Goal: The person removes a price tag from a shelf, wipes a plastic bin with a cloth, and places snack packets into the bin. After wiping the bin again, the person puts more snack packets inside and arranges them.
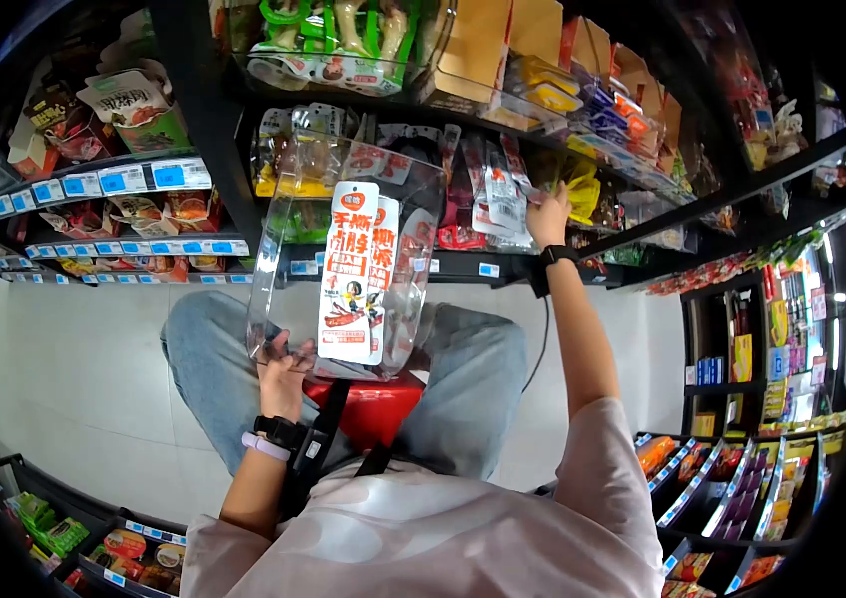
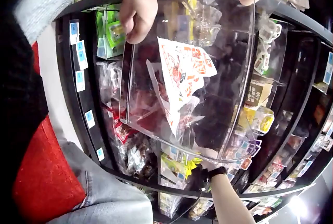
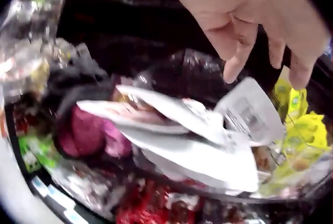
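The left hand [image 1: 283, 377] grips the clear box [image 1: 343, 261] low before the shelf [image 1: 463, 267], the right hand [image 1: 548, 214] rests loose at the packets [image 1: 498, 194], so keeping the box steady seems best.

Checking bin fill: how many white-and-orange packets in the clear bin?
2: the front packet and a second packet overlapping behind it, both in the clear bin held by the left hand. Others may be hidden.
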{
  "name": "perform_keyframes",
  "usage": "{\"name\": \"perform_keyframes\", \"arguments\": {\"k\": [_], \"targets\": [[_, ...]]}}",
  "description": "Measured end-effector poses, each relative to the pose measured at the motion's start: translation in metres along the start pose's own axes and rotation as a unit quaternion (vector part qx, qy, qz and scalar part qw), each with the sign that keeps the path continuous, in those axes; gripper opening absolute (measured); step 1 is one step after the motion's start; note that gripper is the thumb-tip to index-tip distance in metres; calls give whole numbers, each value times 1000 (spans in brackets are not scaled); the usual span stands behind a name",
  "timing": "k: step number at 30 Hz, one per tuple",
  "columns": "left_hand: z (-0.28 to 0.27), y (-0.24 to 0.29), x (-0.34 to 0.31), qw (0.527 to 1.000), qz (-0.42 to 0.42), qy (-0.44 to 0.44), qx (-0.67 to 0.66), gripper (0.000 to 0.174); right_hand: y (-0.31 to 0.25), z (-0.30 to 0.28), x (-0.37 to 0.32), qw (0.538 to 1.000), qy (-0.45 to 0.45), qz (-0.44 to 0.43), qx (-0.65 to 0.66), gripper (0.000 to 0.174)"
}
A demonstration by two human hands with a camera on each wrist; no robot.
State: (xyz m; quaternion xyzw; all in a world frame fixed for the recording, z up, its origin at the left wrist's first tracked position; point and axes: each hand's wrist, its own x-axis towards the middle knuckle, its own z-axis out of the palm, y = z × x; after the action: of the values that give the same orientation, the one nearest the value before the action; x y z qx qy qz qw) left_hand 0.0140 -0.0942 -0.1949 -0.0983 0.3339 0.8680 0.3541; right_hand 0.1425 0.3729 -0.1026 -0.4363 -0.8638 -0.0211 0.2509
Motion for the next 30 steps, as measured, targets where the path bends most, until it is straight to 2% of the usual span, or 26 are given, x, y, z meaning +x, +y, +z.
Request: {"name": "perform_keyframes", "arguments": {"k": [2,3,4,6,8,9,10,12,14,16,18,20,22,24,27,30], "targets": [[4,0,-1,1000,6,18,1,75,20,13,15,991,-47,-102,-71,22],[2,-2,-1,1000,10,13,-6,73,30,19,23,981,-145,-110,-71,26],[1,-3,-1,1000,13,17,-8,73,42,31,26,980,-172,-104,0,21],[-1,-3,-1,1000,12,15,4,71,46,33,27,984,-159,-78,-17,18],[-1,-3,0,1000,9,10,4,71,34,12,22,993,-100,-37,-60,17],[-1,-4,0,1000,6,5,3,70,37,4,16,995,-37,-84,-43,21],[0,-3,0,1000,4,5,2,70,24,-15,5,998,18,-63,-4,18],[2,0,-2,1000,-2,-4,4,51,11,-52,-19,992,76,-85,51,13],[2,1,-2,1000,-3,-7,3,51,1,-87,-48,983,109,-89,122,11],[1,-2,-1,1000,-3,-10,2,51,-19,-126,-80,973,87,-39,210,11],[-1,-2,0,1000,-2,-9,4,52,-34,-163,-107,975,87,-42,201,10],[-1,-3,1,1000,-1,-9,3,53,-48,-192,-131,965,107,-11,239,10],[-1,-3,1,1000,3,14,5,66,-62,-218,-145,962,130,-25,237,10],[1,-1,0,1000,6,13,7,65,-85,-239,-155,957,137,-4,256,11],[-3,-4,2,1000,0,5,5,55,-107,-243,-167,943,106,5,317,11],[5,1,-2,1000,-8,-4,5,49,-136,-233,-178,933,10,4,359,10]]}}
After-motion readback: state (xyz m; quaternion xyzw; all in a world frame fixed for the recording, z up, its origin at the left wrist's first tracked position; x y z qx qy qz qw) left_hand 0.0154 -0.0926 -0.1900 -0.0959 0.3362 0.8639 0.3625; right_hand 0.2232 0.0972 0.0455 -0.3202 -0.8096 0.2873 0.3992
